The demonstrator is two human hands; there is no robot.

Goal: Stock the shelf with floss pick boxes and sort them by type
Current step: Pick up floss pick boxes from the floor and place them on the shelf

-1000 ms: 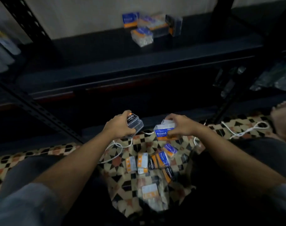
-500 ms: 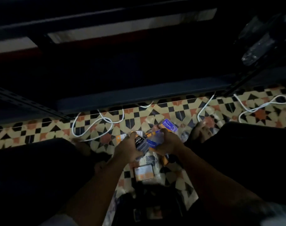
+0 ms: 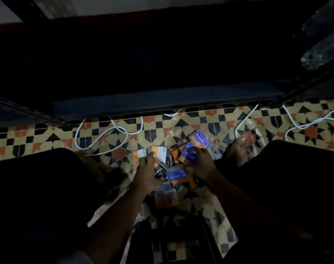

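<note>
Down on the tiled floor (image 3: 200, 119), between the person's knees, both hands are busy in a small heap of floss boxes. The left hand (image 3: 146, 173) curls around a black charcoal box (image 3: 159, 172) and holds it tight. The right hand (image 3: 199, 165) holds a blue Round box (image 3: 176, 177) low in its palm, and its fingertips (image 3: 193, 150) touch a second Round box (image 3: 189, 155) in the heap, likely to pick up one more of the same kind. Holding black in one hand and blue in the other looks like a way to keep the kinds apart. Just past the hands lie more boxes: a Smooth box (image 3: 200, 139) with a blue label, another black box (image 3: 171, 159), and two boxes face down with white and orange backs (image 3: 140, 154). One more box (image 3: 165, 199) lies close to the person, too dim to read. A white cable (image 3: 105, 134) loops over the tiles beyond the heap. A bare foot (image 3: 237, 149) rests to the right. The shelf (image 3: 162, 100) sits dark along the top, and no boxes show on the part in view, so most of the stocking looks not yet done.
</note>
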